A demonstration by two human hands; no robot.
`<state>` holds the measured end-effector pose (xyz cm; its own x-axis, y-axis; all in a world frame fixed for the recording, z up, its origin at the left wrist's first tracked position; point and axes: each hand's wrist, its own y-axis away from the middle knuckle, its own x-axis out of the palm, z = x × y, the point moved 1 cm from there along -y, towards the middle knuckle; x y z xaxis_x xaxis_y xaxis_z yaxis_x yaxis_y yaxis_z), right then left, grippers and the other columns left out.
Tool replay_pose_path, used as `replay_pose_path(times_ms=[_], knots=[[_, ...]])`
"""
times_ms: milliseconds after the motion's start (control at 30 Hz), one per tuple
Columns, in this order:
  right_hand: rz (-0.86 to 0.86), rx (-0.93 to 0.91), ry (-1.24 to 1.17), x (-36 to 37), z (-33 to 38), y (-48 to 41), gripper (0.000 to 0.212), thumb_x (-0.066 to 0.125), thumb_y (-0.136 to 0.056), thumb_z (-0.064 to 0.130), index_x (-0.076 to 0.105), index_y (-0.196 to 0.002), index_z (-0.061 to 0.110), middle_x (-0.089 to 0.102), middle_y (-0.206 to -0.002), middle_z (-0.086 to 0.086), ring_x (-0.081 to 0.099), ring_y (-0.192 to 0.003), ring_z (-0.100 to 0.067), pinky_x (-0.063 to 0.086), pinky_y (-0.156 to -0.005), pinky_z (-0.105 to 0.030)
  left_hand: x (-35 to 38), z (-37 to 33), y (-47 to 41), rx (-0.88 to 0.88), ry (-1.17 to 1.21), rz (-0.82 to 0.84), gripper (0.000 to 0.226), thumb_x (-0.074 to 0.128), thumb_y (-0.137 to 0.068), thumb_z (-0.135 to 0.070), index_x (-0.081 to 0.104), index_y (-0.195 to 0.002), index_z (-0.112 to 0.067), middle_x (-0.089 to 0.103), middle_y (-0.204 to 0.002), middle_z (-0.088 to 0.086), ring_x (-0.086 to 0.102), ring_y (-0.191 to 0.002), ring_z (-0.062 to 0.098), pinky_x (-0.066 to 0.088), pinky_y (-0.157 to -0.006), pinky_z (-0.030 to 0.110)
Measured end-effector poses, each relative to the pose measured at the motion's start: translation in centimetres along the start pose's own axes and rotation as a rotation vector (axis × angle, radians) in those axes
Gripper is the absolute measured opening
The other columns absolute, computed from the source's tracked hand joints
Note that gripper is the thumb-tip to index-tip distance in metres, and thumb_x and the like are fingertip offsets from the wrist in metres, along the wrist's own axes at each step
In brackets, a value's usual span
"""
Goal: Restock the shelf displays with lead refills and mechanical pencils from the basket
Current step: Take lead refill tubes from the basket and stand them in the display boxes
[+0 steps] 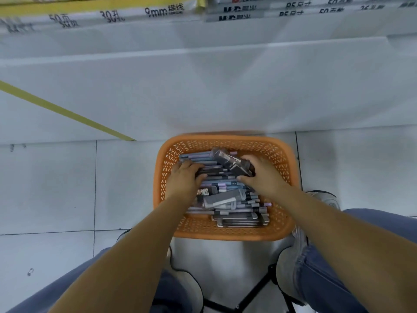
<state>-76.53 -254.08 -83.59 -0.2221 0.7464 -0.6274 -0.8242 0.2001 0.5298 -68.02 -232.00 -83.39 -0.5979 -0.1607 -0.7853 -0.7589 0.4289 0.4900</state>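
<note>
An orange plastic basket stands on the floor between my feet, filled with several mechanical pencils and grey lead refill packs. Both hands are inside it. My right hand grips a bundle of dark grey refill packs, lifted a little above the pile. My left hand curls its fingers over pencils at the left of the pile. The view is slightly blurred.
A white shelf base rises just behind the basket, with a yellow tape stripe at left. Notebook packs lie on the shelf at the top. My knees, shoes and a black stool frame are below.
</note>
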Motion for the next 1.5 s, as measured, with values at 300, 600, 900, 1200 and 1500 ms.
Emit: replay_pose_path(times_ms=[300,600,900,1200,1500], knots=[[0.018,0.065,-0.336,-0.4,0.2,0.6,0.041,0.079,-0.079,0.020,0.053,-0.106,0.037,0.057,-0.107,0.010,0.059,-0.090,-0.006,0.043,-0.062,-0.014,-1.2,0.2,0.5,-0.059,0.077,0.044,0.032,0.043,-0.105,-0.033,0.051,-0.131,-0.018,0.064,-0.122,0.010,0.058,-0.109,0.028,0.047,-0.082,0.040],[-0.079,0.125,-0.136,-1.5,0.2,2.6,0.032,0.076,-0.082,0.018,0.068,-0.112,0.025,0.025,-0.152,-0.006,0.025,-0.140,-0.027,0.021,-0.115,-0.037,-1.8,0.4,1.7,-0.151,0.487,0.093,0.029,0.044,-0.106,-0.031,0.049,-0.130,-0.016,0.066,-0.102,0.002,0.065,-0.085,0.019,0.052,-0.075,0.035],[-0.077,0.279,0.010,-0.1,-0.5,4.2,0.032,0.079,-0.079,0.027,0.058,-0.101,0.017,0.042,-0.128,-0.008,0.046,-0.087,-0.013,0.039,-0.085,-0.025,-0.6,0.5,4.4,-0.276,1.055,0.169,0.015,0.051,-0.102,-0.037,0.057,-0.115,-0.031,0.072,-0.110,-0.001,0.076,-0.089,0.022,0.063,-0.077,0.046],[-0.002,0.116,-0.047,-2.3,1.8,5.9,0.019,0.075,-0.082,0.026,0.060,-0.094,0.025,0.053,-0.128,0.003,0.054,-0.111,-0.016,0.048,-0.089,-0.035,-3.4,-0.2,5.3,-0.251,1.088,0.124,0.023,0.054,-0.101,-0.038,0.056,-0.123,-0.030,0.074,-0.104,-0.001,0.075,-0.091,0.028,0.062,-0.078,0.051],[0.138,-0.189,-0.113,-10.5,13.4,8.8,0.029,0.083,-0.073,0.030,0.063,-0.090,0.041,0.066,-0.093,0.027,0.060,-0.080,0.016,0.041,-0.067,-0.002,-12.6,-4.8,8.1,-0.007,1.178,0.189,0.026,0.057,-0.101,-0.032,0.061,-0.124,-0.022,0.073,-0.109,0.005,0.074,-0.083,0.025,0.062,-0.079,0.047]])
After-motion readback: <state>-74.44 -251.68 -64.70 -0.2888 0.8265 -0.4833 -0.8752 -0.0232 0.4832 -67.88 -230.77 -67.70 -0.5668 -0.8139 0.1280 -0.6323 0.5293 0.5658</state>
